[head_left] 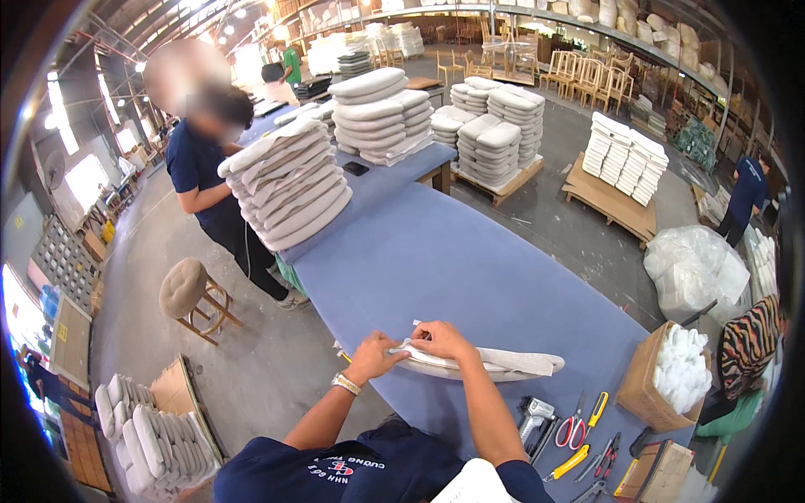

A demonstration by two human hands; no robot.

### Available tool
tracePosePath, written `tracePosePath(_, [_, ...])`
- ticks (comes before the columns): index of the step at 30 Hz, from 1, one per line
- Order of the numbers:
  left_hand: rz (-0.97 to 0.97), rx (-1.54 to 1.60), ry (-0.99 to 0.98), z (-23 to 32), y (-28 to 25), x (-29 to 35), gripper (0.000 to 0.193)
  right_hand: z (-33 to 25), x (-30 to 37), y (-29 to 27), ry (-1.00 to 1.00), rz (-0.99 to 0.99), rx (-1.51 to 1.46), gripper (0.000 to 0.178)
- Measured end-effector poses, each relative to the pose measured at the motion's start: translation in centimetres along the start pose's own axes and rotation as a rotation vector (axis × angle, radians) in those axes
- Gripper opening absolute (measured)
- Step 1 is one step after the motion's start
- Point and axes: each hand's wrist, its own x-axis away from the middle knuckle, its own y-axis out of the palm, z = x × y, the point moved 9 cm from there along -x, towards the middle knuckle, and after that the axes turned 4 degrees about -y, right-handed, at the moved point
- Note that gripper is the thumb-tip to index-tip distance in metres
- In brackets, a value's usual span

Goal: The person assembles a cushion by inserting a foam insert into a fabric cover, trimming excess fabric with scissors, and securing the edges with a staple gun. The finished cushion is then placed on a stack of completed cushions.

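Note:
A beige upholstered seat cushion [503, 362] stands on its edge, or nearly so, on the blue-covered table in front of me. At its left end my left hand [375, 358] pinches the fabric edge between thumb and fingers. Close beside it, my right hand [442, 339] bends over the cushion's upper edge with fingers closed on the cover. A small white tag or scrap shows just above the right hand. The cushion's right end, with a loose-looking fabric edge, lies free of both hands. What the fingertips press on is partly hidden.
Right of the cushion lie a staple gun [535, 419], red-handled scissors [573, 432], yellow cutters [570, 463] and pliers. A cardboard box [641, 377] holds white stuffing. Cushion stacks [285, 184] stand at the table's far end, near a person. A round stool [186, 289] stands left.

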Motion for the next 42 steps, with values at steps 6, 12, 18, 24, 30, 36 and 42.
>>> tracePosePath(6, [-0.083,-0.109,-0.016,-1.1,0.1,0.1,0.043,-2.3,1.1,2.6,-0.013,-0.194,0.170,0.043])
tracePosePath(12, [0.015,-0.057,0.012,-3.5,-0.2,-0.1,0.043,-1.6,-1.9,4.7,-0.040,-0.244,0.260,0.041])
tracePosePath(18, [-0.213,-0.023,-0.222,-6.9,1.8,-1.1,0.040,0.3,-1.7,4.5,-0.108,-0.072,0.225,0.035])
tracePosePath(24, [-0.077,0.670,-0.107,-5.1,1.0,-0.6,0.038,-0.9,-1.1,0.5,-0.090,0.028,0.193,0.028])
tracePosePath(30, [-0.097,0.659,-0.207,-6.8,1.7,-1.6,0.040,-2.0,-3.3,1.2,-0.263,0.023,0.346,0.024])
tracePosePath(36, [-0.063,0.713,-0.255,-7.3,2.0,-1.8,0.036,-3.1,-3.8,1.9,-0.330,0.015,0.455,0.017])
tracePosePath(42, [-0.132,0.694,-0.246,-6.4,2.0,-2.5,0.037,-2.6,-3.5,1.0,-0.256,0.060,0.453,0.018])
